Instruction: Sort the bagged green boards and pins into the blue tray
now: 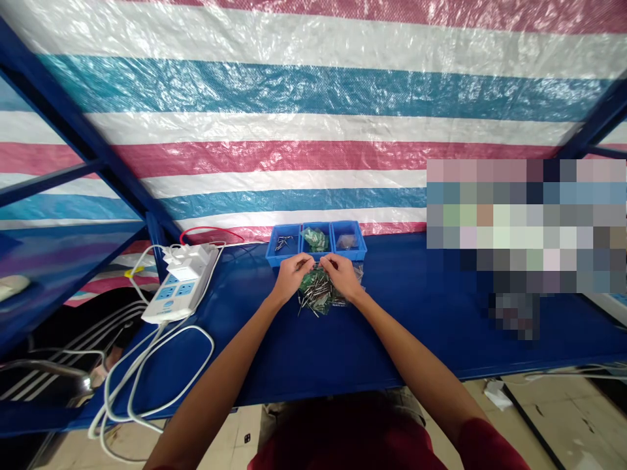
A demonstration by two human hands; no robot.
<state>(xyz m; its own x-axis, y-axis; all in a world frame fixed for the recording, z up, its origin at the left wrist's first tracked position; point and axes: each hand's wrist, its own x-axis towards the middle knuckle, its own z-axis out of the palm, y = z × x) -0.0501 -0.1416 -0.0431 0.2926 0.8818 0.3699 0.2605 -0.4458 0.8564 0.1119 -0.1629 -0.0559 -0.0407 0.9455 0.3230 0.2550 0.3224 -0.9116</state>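
Both hands are close together over the blue table, thumbs and fingertips pinched. Between the fingertips of my left hand (292, 273) and my right hand (341, 273) runs a small thin metal piece (317, 263), too small to make out its kind. Just below lies a pile of thin metal pieces (316, 294), like pins or rivets, on green and clear plastic bags. Beyond my hands stand three joined blue bins (363, 247). A few thin metal pieces (283, 243) lie in the left bin, a green plastic bag (315, 239) fills the middle one, and clear material (347, 242) sits in the right one.
A white power strip (169, 303) with plugged-in adapters (189, 262) lies to the left, its looped white cable (210, 346) hanging over the front edge of the table (313, 365). Striped plastic sheeting (294, 124) and a blue metal frame (93, 130) enclose the back. The right side is blurred out.
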